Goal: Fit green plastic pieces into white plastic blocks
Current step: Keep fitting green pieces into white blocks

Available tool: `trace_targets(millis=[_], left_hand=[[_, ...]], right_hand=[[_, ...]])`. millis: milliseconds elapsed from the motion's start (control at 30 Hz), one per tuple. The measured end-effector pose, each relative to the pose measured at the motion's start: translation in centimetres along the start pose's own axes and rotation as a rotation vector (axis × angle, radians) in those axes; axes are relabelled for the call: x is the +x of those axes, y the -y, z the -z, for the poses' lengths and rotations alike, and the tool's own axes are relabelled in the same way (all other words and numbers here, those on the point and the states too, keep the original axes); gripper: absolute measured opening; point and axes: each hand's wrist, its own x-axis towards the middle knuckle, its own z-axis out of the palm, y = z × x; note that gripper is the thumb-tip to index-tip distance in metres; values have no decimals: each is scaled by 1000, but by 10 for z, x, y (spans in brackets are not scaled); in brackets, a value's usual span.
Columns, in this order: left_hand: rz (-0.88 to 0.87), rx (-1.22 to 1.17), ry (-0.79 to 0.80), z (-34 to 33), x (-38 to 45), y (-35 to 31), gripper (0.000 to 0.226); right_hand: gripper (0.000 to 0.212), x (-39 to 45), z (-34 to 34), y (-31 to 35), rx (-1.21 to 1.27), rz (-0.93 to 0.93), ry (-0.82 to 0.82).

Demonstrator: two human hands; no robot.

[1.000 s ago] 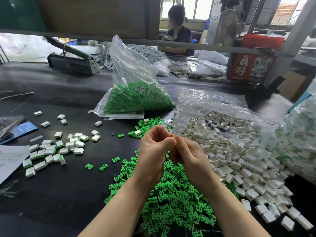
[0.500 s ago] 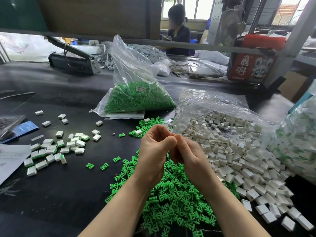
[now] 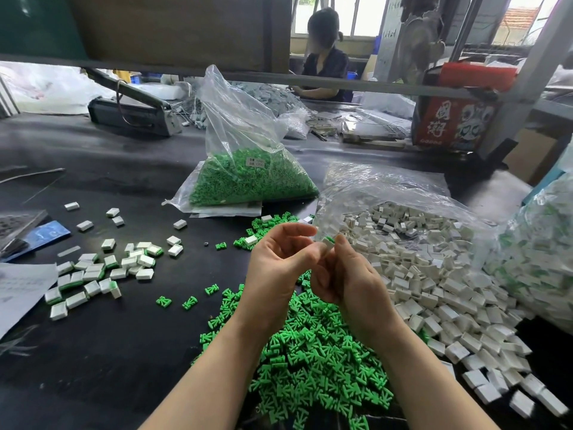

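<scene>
Head view. Working over a dark bench (image 3: 93,361). Right hand (image 3: 350,283) pinching a white block (image 3: 328,242) at the fingertips, a bit of green showing at the block's upper edge; whether a green piece is fully seated cannot be told. Left hand (image 3: 279,268) raised just beside the right, fingers loosely curled and spread, gripping nothing, thumb close to the right hand's fingers; contact between the two not clear.

Lying directly beneath the forearms: loose pile of green pieces (image 3: 310,361). Spilling out to the right of it, from an opened clear bag: heap of white blocks (image 3: 434,274). Sitting at the far right edge: another bag (image 3: 539,262) with white and green parts inside. Standing upright beyond the hands: clear bag of green pieces (image 3: 251,178) bearing a small label. Scattered on the left side of the bench: cluster of assembled blocks (image 3: 102,271), white with green edges, well apart from the hands. Lying at the left edge: a paper sheet (image 3: 18,290) and a blue card (image 3: 46,234).

Sitting at the far side, behind a rail: another person (image 3: 325,72). Standing to the right of that: a red carton (image 3: 455,119).
</scene>
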Motion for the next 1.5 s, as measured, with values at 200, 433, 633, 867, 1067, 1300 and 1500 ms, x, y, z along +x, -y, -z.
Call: trace_targets(millis=[200,433,633,867,1067,1300,1500], left_hand=[[29,22,-17,2,-1,-1,21],[206,-148,-213,9,5,-12,23],[378,-502,-640,73,25,-34,16],[353,-807,-832,124,32,-44,28],[238,-849,-904,129,33,-43,28],[208,-841,-778,119,29,-42,40],[439,-380,-471,76,27,-31,25]], right_hand=[[52,0,0,2,19,-9,0],[53,-1,6,4,-174,-15,-53],[56,3,24,-1,-642,16,-197],[30,3,41,-2,-1193,-20,-333],[20,3,39,-2,-1360,-38,-264],[18,-1,33,4,-1526,-13,-76],[15,2,39,0,-1560,-108,-123]])
